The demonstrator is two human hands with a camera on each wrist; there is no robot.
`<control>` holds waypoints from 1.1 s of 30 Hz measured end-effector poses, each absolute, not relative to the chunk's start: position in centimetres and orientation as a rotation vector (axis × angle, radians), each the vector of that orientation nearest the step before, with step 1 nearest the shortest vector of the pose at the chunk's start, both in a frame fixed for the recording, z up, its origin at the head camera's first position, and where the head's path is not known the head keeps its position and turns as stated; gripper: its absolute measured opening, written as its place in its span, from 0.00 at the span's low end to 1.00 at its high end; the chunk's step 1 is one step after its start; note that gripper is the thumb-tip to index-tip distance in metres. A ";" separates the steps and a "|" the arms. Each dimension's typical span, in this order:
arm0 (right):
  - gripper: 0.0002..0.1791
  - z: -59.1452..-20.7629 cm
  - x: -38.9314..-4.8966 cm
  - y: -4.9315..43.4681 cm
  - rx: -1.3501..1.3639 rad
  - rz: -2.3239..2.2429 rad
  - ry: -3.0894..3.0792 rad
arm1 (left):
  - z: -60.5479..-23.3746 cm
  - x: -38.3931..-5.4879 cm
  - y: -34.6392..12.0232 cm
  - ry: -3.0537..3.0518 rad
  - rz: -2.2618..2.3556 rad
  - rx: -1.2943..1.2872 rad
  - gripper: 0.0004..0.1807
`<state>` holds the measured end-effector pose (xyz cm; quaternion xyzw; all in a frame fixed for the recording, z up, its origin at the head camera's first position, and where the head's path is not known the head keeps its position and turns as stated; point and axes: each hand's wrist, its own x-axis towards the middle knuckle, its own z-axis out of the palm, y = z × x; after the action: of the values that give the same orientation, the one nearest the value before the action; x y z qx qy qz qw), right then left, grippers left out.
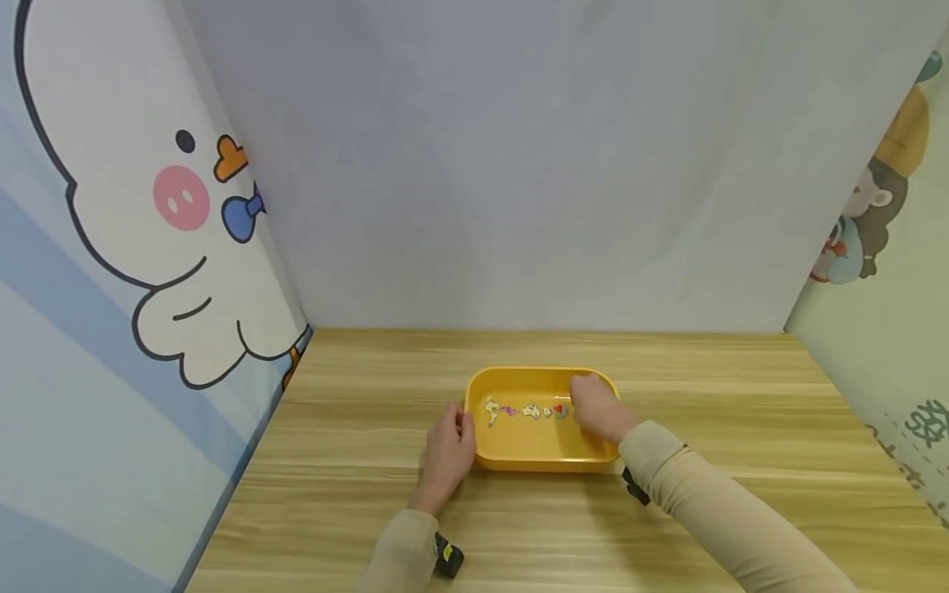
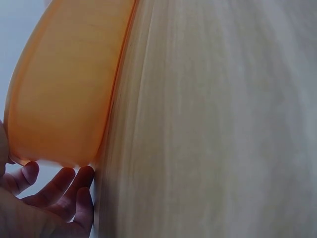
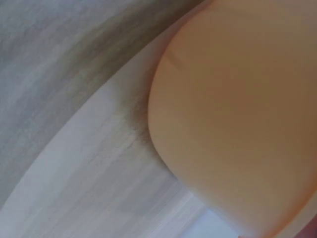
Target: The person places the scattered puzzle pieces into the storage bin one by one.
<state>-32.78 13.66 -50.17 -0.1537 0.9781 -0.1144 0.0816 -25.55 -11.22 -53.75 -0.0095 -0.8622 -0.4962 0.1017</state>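
A yellow plastic tray point(image 1: 511, 449) with rounded corners sits on the table. My left hand point(image 1: 450, 449) holds its left end, fingertips against the outer wall point(image 2: 69, 114) and the thumb side at the rim. Inside the tray's right part is my right hand point(image 1: 596, 406), its fingers bent down and mostly hidden; whether they hold anything cannot be seen. Across the tray floor runs a row of small flat pieces: a cream one point(image 1: 493, 410), a pink one point(image 1: 508, 410), a white one point(image 1: 530, 412) and a red and teal one point(image 1: 561, 411) nearest the right hand.
The wood-grain table point(image 1: 356, 461) surrounds the tray. A pale grey curtain point(image 1: 519, 181) hangs behind it. Cartoon-printed cloths stand at both sides, a white bird point(image 1: 126, 189) on the left one. Black wrist cameras point(image 1: 449, 557) are strapped below the sleeves.
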 end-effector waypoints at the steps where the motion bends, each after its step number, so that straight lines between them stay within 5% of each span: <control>1: 0.06 -50.1 -32.7 13.6 -0.462 -0.331 2.923 | -53.7 -25.5 -11.2 -2.547 -1.469 -0.026 0.06; 33: 0.08 -49.4 -32.1 13.5 -0.456 -0.314 2.942 | -53.9 -25.6 -11.2 -2.519 -1.451 -0.036 0.06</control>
<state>-32.12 13.55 -49.38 -0.1519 0.9801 -0.1047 0.0738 -25.65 -11.20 -53.85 -0.0124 -0.8605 -0.4957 0.1168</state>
